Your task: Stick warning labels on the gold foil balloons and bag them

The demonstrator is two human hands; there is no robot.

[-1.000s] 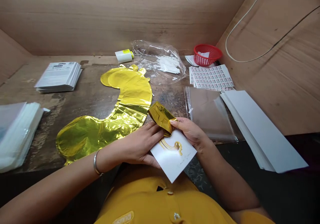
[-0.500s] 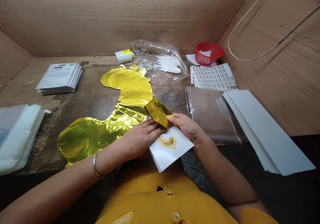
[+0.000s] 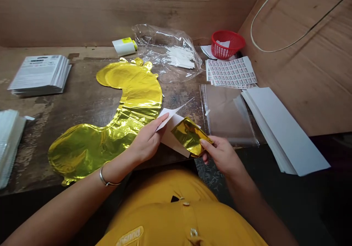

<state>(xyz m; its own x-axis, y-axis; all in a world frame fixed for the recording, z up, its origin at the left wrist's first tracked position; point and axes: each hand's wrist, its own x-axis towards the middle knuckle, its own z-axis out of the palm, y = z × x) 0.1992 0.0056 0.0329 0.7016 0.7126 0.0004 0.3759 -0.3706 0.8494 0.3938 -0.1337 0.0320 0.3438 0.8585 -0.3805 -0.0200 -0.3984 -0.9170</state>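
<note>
- Grip of the right hand [image 3: 222, 156]: fingers closed on a folded gold foil packet [image 3: 189, 136], pinched at its near corner, just right of the flat gold balloon [image 3: 129, 103].
- Grip of the left hand [image 3: 145, 143]: fingers closed on the edge of a white card [image 3: 168, 139], which lies under the packet, at the balloon's right edge.
- Balloon: deflated, spread flat on the worktop [image 3: 82, 103].
- Right of the balloon: clear sleeve [image 3: 228, 116], then a white paper stack [image 3: 283, 128].
- Behind the balloon: clear bag of white sticks [image 3: 167, 51]; farther right, a sticker sheet [image 3: 232, 72] and a red basket [image 3: 227, 44].
- Left of the balloon: stack of printed leaflets [image 3: 38, 73].
</note>
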